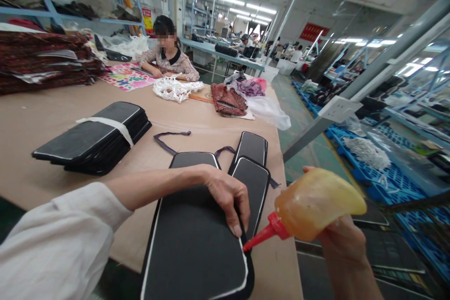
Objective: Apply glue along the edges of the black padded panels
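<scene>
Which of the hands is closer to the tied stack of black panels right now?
Left. The left hand rests on the big black panel, right of the tied stack; the right hand holds the glue bottle farther right.

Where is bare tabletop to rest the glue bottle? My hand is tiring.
Bare table lies left of the strapped black stack, and between it and the black panel under the left hand. The far end is crowded with fabric piles.

The black panel [197, 239] under the left hand [228, 199] runs off the bottom edge, its near end unseen. Right of that panel, the right hand [342, 239] is mostly hidden behind the glue bottle [316, 204]. Beyond the panel, the seated person's [168, 56] face is blurred.
</scene>
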Motion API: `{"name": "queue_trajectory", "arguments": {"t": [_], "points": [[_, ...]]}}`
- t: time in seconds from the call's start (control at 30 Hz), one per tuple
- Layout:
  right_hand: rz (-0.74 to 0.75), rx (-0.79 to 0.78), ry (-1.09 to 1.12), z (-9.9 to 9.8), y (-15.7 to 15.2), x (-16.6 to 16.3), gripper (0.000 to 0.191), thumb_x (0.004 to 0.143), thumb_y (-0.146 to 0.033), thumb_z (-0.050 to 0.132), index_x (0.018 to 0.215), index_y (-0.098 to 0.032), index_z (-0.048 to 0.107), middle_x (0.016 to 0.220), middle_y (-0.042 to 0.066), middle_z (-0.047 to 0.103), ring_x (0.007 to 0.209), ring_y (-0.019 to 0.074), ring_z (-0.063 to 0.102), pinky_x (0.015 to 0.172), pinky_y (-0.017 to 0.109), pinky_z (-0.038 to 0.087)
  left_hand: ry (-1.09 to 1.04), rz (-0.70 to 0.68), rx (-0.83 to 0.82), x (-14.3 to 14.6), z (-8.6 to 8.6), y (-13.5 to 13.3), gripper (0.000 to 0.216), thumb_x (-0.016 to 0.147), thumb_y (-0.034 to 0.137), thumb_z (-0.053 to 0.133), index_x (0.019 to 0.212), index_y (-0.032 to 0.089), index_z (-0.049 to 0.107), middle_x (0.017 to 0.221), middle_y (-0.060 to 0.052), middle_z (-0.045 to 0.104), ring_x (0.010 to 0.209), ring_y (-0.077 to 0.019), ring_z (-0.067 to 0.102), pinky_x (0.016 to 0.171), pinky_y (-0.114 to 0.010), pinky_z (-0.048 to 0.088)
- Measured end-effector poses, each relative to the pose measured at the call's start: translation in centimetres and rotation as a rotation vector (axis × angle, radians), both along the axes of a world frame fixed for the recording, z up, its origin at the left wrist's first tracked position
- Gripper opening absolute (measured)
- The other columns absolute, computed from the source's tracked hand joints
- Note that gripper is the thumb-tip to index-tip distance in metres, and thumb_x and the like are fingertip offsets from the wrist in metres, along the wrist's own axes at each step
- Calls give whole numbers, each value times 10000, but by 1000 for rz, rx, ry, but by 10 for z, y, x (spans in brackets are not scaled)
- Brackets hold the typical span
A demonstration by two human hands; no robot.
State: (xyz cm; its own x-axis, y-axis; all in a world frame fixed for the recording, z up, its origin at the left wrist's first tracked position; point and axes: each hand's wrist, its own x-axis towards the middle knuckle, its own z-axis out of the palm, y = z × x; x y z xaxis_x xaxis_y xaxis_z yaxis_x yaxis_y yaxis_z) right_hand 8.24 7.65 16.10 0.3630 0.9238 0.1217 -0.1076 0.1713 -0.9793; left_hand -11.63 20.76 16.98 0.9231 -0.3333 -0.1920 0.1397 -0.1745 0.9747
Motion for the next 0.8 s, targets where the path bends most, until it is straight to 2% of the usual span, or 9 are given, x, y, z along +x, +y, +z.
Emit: {"name": "queue_trajectory", "arguments": {"t": [0.1, 0.2, 0.5, 0.7, 0.8], "points": [[74, -39, 155, -5, 0, 4, 852, 407, -406, 794, 1195, -274, 500, 900, 43, 624, 736, 247, 603, 599, 355, 515, 18, 3, -56, 2, -2, -1, 122, 667, 128, 665, 777, 102, 711, 728, -1, 690, 755, -155, 622, 704, -189, 459], [94, -46, 173, -9, 0, 6, 849, 406, -413, 790, 1190, -245, 511, 912, 75, 617, 736, 271, 593, 583, 392, 503, 37, -3, -84, 3, -4, -1, 114, 660, 137, 674, 765, 128, 718, 725, 16, 690, 765, -158, 627, 714, -194, 460], [56, -52, 123, -15, -1, 8, 880, 389, -496, 779, 1192, -266, 504, 923, 55, 602, 702, 223, 554, 595, 358, 480, 42, 32, -92, 1, -6, 2, 164, 651, 190, 704, 799, 124, 724, 732, 16, 690, 779, -166, 622, 735, -211, 460], [56, -43, 158, -19, -4, 14, 894, 396, -437, 784, 1215, -231, 489, 929, 84, 595, 699, 236, 555, 582, 369, 486, 37, 73, -87, -4, -4, 4, 155, 671, 158, 681, 815, 115, 720, 734, 12, 690, 761, -153, 612, 725, -205, 462], [-15, -46, 179, -15, -5, 10, 907, 379, -412, 780, 1217, -229, 486, 908, 95, 598, 720, 274, 571, 585, 407, 502, 40, 105, -46, -8, -4, 7, 169, 683, 146, 669, 843, 116, 716, 751, 11, 692, 772, -147, 611, 730, -200, 459]]}}
